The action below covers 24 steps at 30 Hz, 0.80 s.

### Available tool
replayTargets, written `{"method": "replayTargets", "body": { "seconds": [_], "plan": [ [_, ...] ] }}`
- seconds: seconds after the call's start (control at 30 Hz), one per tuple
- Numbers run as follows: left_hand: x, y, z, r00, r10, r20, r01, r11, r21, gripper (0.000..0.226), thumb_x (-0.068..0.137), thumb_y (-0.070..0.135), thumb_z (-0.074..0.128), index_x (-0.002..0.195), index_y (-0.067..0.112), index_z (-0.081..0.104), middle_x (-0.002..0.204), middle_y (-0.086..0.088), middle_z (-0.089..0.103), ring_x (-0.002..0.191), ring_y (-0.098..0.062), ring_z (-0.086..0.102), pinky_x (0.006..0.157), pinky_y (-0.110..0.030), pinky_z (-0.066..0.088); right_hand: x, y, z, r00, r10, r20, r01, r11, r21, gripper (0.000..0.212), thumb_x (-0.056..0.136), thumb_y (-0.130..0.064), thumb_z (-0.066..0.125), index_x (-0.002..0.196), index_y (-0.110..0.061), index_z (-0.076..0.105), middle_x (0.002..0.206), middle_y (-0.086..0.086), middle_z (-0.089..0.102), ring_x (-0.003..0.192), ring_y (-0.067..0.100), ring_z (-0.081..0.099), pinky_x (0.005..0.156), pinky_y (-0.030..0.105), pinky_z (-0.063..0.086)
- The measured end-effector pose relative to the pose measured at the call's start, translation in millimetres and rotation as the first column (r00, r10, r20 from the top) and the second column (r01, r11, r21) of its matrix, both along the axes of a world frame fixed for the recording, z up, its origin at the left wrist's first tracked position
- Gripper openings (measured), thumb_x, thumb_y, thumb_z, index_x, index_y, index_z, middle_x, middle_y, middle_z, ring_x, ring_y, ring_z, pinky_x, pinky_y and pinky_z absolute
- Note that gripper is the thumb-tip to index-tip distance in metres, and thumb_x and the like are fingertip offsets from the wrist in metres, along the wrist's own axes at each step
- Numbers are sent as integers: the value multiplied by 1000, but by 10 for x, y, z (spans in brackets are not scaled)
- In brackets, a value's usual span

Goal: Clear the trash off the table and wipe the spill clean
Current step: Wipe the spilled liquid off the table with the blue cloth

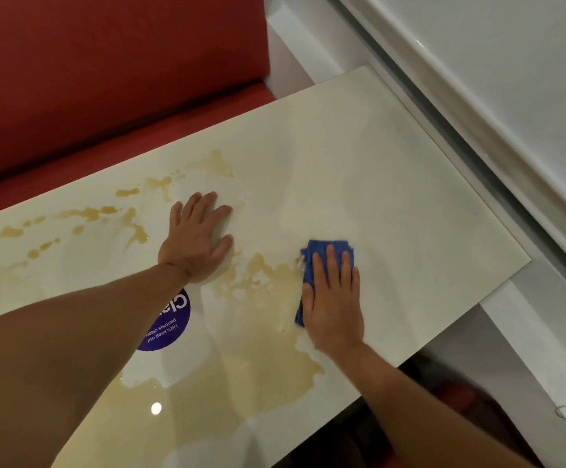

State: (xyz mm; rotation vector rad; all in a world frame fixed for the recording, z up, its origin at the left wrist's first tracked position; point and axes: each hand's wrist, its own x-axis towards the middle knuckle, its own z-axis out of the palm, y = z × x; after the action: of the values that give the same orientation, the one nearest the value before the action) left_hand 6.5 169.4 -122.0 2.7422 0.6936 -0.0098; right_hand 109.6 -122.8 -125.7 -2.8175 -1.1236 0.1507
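I see my right hand (333, 298) lying flat on the blue cloth (325, 261), fingers straight, pressing it on the table (392, 184). The cloth sits at the right border of the spill (241, 359), about midway between the near edge and the far edge. My left hand (197, 238) is also flat and relaxed, palm down on the bare top, holding nothing, with yellow splashes just to its left.

The spill covers the near and left part of the table and reaches the near edge below my right wrist. A purple sticker (170, 329) is partly hidden under my left forearm. To the right of the cloth the top is dry up to the right edge and the far right corner. Behind the far edge stands a red bench (106, 79); along the right side runs a white wall (494, 79).
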Motion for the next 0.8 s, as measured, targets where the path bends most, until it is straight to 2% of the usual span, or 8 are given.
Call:
{"method": "replayTargets", "body": {
  "seconds": [0.1, 0.3, 0.57, 0.8],
  "plan": [
    [-4, 1, -7, 1000, 0, -14, 0, 1000, 9, 58, 96, 53, 35, 150, 32, 37, 166, -3, 20, 155, -27, 8, 125, -53, 4, -289, -171, -7, 999, 50, -14, -50, 999, -18, 61, 107, -37, 31, 161, -11, 23, 170, 15, 11, 157, 36, 2, 125, 56, 19],
    [-3, 3, 11, 1000, 7, -13, -7, 1000, -7, 59, 96, 53, 33, 150, 32, 36, 166, -3, 20, 155, -26, 7, 125, -53, 4, -24, 28, 6, 993, 121, -14, -121, 992, -34, 62, 105, -41, 37, 160, -14, 29, 169, 11, 16, 158, 34, 3, 125, 54, 18],
    [-10, -5, -12, 1000, 13, 22, -13, 1000, -9, 57, 95, 52, 38, 148, 31, 40, 164, -3, 24, 154, -27, 10, 125, -52, 5, 597, 609, -59, 999, 33, 26, -33, 999, -16, 58, 107, -37, 29, 159, -12, 33, 166, 17, 24, 156, 39, 13, 124, 53, 18],
    [-8, 7, -25, 1000, 10, 26, -10, 1000, -6, 58, 94, 53, 37, 148, 31, 40, 164, -3, 25, 154, -28, 12, 125, -52, 6, -50, 132, -18, 998, 65, -26, -66, 997, -35, 60, 109, -41, 25, 162, -13, 20, 170, 13, 11, 158, 34, -1, 126, 54, 16]
  ]
}}
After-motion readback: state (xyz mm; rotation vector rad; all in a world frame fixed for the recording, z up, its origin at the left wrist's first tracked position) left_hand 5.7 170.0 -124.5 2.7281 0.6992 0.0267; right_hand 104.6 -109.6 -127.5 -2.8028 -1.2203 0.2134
